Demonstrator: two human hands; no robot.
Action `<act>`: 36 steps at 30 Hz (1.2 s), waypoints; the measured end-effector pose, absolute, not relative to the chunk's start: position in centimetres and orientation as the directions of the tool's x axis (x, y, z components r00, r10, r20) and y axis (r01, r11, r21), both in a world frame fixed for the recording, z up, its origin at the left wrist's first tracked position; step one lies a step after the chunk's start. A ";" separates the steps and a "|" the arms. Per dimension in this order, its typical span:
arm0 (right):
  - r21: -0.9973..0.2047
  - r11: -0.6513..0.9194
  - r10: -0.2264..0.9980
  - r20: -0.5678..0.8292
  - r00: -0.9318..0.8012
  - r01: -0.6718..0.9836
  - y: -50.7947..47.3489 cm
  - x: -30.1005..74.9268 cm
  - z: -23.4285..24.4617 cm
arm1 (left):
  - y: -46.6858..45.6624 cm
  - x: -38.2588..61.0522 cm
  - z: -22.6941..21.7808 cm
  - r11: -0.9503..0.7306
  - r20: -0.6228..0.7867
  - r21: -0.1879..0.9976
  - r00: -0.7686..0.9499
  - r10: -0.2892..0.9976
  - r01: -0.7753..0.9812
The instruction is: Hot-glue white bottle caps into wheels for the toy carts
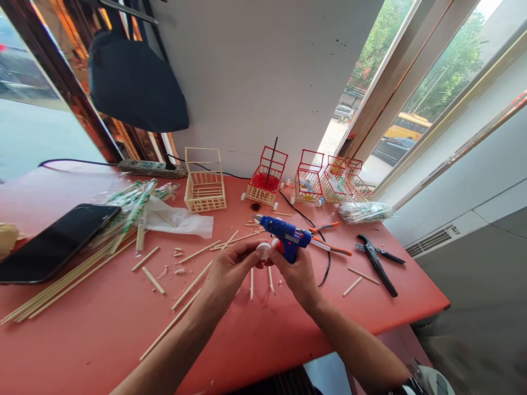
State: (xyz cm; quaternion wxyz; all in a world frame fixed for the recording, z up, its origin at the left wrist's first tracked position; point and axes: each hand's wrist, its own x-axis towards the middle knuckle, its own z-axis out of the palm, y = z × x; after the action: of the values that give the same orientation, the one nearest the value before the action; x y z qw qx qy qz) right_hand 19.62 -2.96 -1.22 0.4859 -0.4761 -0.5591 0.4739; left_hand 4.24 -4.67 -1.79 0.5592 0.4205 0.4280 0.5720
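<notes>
Near the middle of the table, my left hand (231, 267) is closed, pinching a small white bottle cap (263, 250) between thumb and fingers. My right hand (302, 278) wraps round the handle of a blue hot glue gun (284, 230), whose nozzle points left. The right thumb and fingertips also reach to the cap, beside the left fingertips. Part of another white round piece shows behind the right fingertips, under the gun. Two short wooden sticks (252, 285) lie below my hands on the red tabletop (263, 334).
At the back stand a plain stick cart (205, 192), a cart with a red basin (265, 184) and several red-framed carts (309, 186). Pliers (376, 263) and orange-handled pliers (331, 247) lie right. Left are a phone (57, 241), long sticks (78, 277) and a power strip (152, 168).
</notes>
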 end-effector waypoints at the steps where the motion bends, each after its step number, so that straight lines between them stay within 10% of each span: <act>1: -0.993 0.095 0.993 0.090 -0.076 0.070 -2.9 19.6 -1.2 | -4.7 4.2 -1.7 -0.004 -0.005 0.960 -0.031 1.000 -0.281; 36: -0.977 0.155 0.987 0.148 -0.054 0.149 -3.0 19.7 -1.7 | -4.7 4.1 -1.3 0.046 -0.063 0.956 -0.048 0.997 -0.290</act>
State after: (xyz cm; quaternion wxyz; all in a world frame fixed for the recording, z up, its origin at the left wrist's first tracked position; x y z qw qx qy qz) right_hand 19.74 -3.01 -1.71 0.4861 -0.4867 -0.5840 0.4310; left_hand 4.06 -4.73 -1.28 0.5668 0.3934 0.4493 0.5675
